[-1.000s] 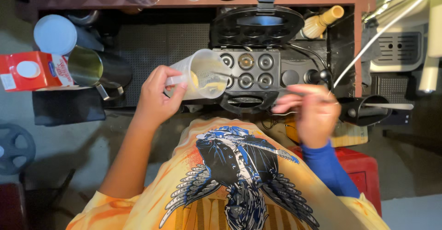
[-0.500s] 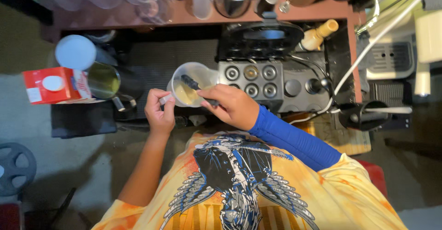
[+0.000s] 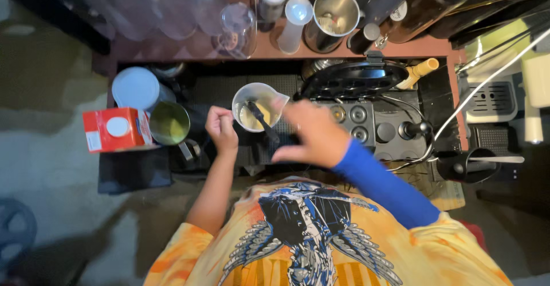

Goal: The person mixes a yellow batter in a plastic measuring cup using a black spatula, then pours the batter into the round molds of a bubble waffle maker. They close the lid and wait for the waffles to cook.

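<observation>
My left hand (image 3: pixel 221 129) is closed on the handle side of a clear measuring cup (image 3: pixel 268 94) that holds pale batter, low over the black counter. A dark utensil (image 3: pixel 263 123) leans inside the cup, its handle pointing toward me. My right hand (image 3: pixel 309 135), in a blue sleeve, is blurred just right of the cup with fingers spread; its thumb is near the rim and it does not seem to grip the utensil. Right of that hand sits a black mould plate with round cavities (image 3: pixel 360 114), its lid (image 3: pixel 352 79) raised.
A red and white carton (image 3: pixel 117 129), a metal pitcher of green liquid (image 3: pixel 170 123) and a white lid (image 3: pixel 136 88) stand at the left. The wooden shelf (image 3: pixel 269 50) behind carries glasses, a steel cup and bottles. A black jug (image 3: pixel 467 166) and white cable lie right.
The cup has come down from over the mould plate to the counter at the left. My right hand reached into it with the utensil and now pulls back, fingers spread.
</observation>
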